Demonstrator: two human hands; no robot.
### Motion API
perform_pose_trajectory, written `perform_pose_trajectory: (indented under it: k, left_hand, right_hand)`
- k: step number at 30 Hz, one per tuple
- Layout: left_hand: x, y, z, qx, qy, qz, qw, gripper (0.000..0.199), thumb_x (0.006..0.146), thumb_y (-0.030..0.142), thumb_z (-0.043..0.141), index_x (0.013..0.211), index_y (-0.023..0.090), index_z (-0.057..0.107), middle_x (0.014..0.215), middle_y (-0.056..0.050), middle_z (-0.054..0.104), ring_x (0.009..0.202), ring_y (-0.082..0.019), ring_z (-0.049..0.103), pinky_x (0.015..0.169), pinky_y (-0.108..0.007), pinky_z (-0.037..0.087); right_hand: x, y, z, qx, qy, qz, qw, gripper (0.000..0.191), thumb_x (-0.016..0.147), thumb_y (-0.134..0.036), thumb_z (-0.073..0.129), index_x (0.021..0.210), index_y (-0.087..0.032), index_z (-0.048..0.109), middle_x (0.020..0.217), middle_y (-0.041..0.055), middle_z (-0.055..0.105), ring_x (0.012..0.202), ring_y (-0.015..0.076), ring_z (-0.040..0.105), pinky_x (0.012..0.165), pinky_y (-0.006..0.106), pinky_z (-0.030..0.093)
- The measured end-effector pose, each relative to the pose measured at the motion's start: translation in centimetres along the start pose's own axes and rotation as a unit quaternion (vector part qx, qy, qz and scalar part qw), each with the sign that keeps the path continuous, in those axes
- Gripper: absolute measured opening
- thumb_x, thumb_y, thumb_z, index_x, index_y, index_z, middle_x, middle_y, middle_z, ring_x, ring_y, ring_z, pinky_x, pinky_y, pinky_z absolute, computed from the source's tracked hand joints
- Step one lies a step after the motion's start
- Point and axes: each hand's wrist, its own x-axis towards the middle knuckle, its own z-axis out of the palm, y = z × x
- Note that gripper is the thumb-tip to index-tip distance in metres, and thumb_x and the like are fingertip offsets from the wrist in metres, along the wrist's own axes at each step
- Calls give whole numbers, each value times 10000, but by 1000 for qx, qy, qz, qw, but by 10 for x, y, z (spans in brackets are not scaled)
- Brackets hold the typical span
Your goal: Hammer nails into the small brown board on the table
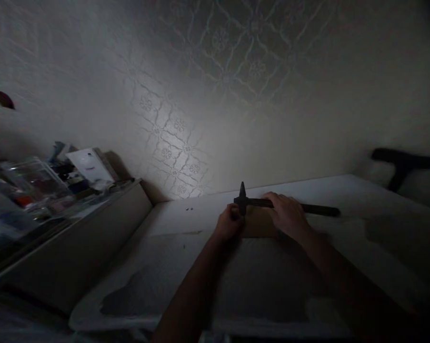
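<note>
A dark hammer [322, 209] lies sideways across the middle of the view, its head at the left end and its handle pointing right. My right hand [288, 214] is wrapped round the handle. Below the hammer a tan wooden block [260, 224] rests on the white table [172, 218]. At the block's left edge is my left hand [229, 223], its fingers curled just beside the hammer head. Whatever is between those fingers is too dark and small to name.
Small dark bits [189, 209] lie on the table left of my hands. A raised shelf [104, 219] at the left bears a white box [89, 166] and a clear plastic container [36, 178]. A patterned wall stands behind; a dark T-shaped object [404, 164] is at the right.
</note>
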Motion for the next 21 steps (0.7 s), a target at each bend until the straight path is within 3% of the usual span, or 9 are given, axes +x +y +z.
perform_pose_trajectory:
  k: [21]
  left_hand:
    - [1, -1, 0, 15, -7, 10, 1000, 413, 685, 133, 633, 1076, 162, 503, 957, -67, 653, 874, -191, 605, 793, -318, 470]
  right_hand:
    - [0, 4, 1, -6, -5, -8, 1000, 228, 798, -158, 502, 1014, -219, 544, 886, 38, 633, 819, 190, 568, 707, 296, 335]
